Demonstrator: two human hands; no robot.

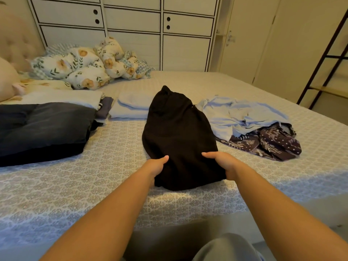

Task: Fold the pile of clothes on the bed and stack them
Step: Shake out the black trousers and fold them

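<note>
Head view: left hand [157, 165] and right hand [225, 163] each pinched the black garment's [177, 132] near edge on the bed [94, 166].

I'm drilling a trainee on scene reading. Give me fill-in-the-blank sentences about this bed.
1. Both hands, left and right, grip the ____ garment.
2. The unfolded light blue shirt lies to the garment's ____.
3. Under the shirt's near edge lies a ____ patterned cloth.
4. The folded dark jeans lie at the ____ of the bed.

Missing words: black; right; purple; left
</note>
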